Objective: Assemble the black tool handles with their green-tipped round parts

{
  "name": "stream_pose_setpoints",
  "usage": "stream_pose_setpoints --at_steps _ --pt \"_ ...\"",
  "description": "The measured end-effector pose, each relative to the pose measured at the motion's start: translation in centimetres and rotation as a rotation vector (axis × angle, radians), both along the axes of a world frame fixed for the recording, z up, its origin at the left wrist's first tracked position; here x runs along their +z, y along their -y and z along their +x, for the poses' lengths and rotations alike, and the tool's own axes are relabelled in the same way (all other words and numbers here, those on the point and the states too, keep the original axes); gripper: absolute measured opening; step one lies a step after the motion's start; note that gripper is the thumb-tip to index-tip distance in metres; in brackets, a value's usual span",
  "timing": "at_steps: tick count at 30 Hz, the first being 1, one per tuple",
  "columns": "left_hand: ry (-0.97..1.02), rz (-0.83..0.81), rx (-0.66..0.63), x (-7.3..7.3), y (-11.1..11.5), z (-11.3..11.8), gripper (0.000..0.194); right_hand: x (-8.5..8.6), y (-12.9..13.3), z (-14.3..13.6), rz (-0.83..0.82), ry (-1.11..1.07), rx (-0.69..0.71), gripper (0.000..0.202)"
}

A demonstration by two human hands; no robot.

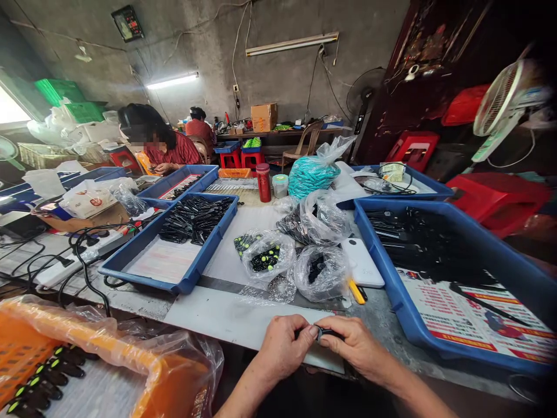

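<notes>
**Two hands on one small black part at the table edge**

The small black part (325, 333) sits pinched between both hands, low in the head view and just over the near edge of the table (243, 316). The left hand (282, 348) has its fingers (310, 332) curled shut around one end; the right hand (354, 347) closes thumb and forefinger on the other end. Most of the piece is hidden by the fingertips, so its exact shape cannot be told, only that it is dark, slim and short.

To do this well, I judge the grip should stay near the ends so the middle of the part stays visible, with both wrists braced over the table edge for steadiness, and any pressing or twisting kept light, since so small a piece would slip easily.

Just beyond the hands lie three clear plastic bags (321, 271) of little black pieces, one with green-dotted parts (264, 258), and a yellow-handled tool (355, 291) beside a white flat box (363, 264). To the right a blue tray (407, 316) holds long black parts over a printed sheet; to the left a second blue tray (167, 278) holds more. At lower left an orange basket (143, 363) lined with plastic carries finished-looking black pieces with green dots. Farther back stand a red bottle (263, 182) and a bag of teal cord (310, 174). Another person (167, 145) sits at work across the table.
</notes>
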State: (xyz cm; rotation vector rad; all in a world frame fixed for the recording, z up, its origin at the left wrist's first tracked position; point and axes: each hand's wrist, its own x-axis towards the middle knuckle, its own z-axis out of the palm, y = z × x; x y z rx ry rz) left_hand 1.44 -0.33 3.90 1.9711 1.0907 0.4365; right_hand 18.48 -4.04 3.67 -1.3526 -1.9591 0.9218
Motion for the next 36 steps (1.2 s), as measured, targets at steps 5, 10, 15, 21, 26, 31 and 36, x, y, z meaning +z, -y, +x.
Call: stream_pose_setpoints --at_steps 5,10,15,21,26,31,36 --pt "0.023 -0.055 0.025 -0.7 -0.1 -0.1 0.032 0.1 0.1 -0.3 -0.026 -0.050 0.013 0.029" --pt "-0.021 -0.034 0.050 -0.9 -0.1 0.1 0.032 -0.1 0.2 -0.4 -0.022 -0.010 -0.003 0.023" --pt "-0.157 0.044 0.152 -0.6 -0.4 0.1 0.030 -0.4 -0.5 1.1 0.009 0.053 -0.144 0.030" --pt "-0.325 0.096 0.181 -1.2 -0.8 -0.1 0.028 0.5 -1.6 4.3 0.065 0.119 -0.298 0.031" --pt "-0.405 0.133 0.148 -1.7 -0.9 0.0 0.030 1.5 -2.5 6.3 0.111 0.175 -0.334 0.030" --pt "-0.450 0.117 0.140 -1.4 -1.1 0.1 0.030 3.1 -4.6 7.6 0.146 0.207 -0.364 0.031" --pt "-0.455 0.108 0.143 -1.6 -1.2 0.2 0.030 4.6 -7.8 6.2 0.200 0.244 -0.296 0.030"
